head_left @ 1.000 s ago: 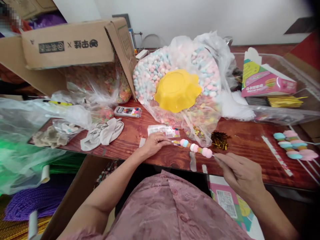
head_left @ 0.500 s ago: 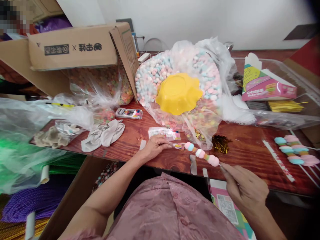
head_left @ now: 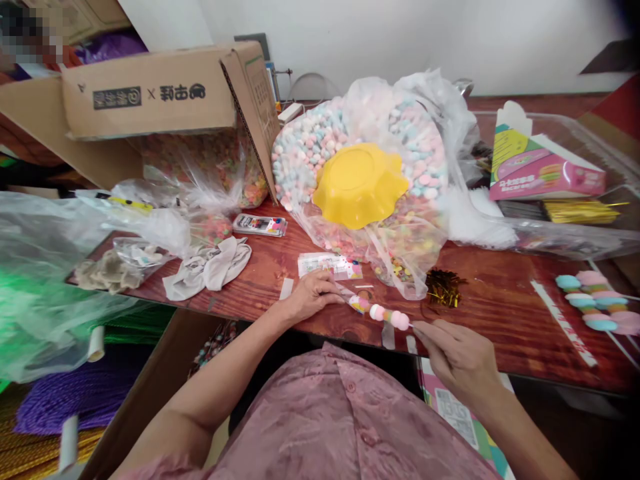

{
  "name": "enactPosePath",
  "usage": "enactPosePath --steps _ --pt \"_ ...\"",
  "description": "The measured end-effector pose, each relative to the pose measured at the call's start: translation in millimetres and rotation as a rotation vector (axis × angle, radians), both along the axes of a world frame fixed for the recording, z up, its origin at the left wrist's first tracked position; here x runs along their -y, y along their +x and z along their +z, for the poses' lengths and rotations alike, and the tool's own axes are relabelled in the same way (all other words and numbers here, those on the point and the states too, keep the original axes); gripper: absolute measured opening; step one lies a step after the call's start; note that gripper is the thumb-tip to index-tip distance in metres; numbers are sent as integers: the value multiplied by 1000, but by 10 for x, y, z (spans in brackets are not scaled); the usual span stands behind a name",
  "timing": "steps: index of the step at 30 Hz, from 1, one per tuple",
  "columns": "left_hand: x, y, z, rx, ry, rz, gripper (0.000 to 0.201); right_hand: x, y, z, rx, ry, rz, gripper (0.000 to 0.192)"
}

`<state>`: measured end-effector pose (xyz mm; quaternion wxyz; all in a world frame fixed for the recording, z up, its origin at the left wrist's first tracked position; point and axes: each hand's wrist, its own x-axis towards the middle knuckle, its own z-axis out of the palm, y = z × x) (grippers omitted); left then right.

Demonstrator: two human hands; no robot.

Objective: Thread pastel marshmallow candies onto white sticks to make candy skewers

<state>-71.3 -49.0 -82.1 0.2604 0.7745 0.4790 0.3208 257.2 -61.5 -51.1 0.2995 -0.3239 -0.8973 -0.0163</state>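
left hand (head_left: 312, 295): fingers pinch a printed wrapper (head_left: 357, 304). right hand (head_left: 459, 350): fingers pinch one end of the candy skewer (head_left: 389, 316), between the hands over the bench (head_left: 493, 287); aligning both should limit snagging.

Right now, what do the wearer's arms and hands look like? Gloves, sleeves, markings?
Left hand and right hand are both ungloved, with no watch or ring that I can make out. Left forearm and right forearm are uncovered, no markings visible. A dusty-pink sleeve shows at the left arm, matching the buttoned, tonally patterned shirt. The right sleeve is out of frame.
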Motion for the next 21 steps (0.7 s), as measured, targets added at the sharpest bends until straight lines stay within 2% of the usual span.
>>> enactPosePath --steps 6,9,10,12,14,16,21 --pt "8 -19 76 25 7 -41 29 -54 -247 -7 -137 -73 -12 19" --pt "-55 -36 231 -157 96 -41 54 -66 -309 3 -271 -155 65 18" --pt "-82 -38 294 -237 133 -63 54 -67 -325 3 -302 -171 89 19" --pt "-134 -27 409 -370 169 -136 37 -66 -353 1 -334 -178 111 21" --pt "-160 5 484 -454 149 -202 20 -60 -375 11 -322 -137 92 23" --pt "-148 54 514 -513 93 -217 19 -47 -395 57 -257 -43 53 25" --pt "-24 171 531 -649 -90 -14 36 32 -486 296 -50 202 59 27"
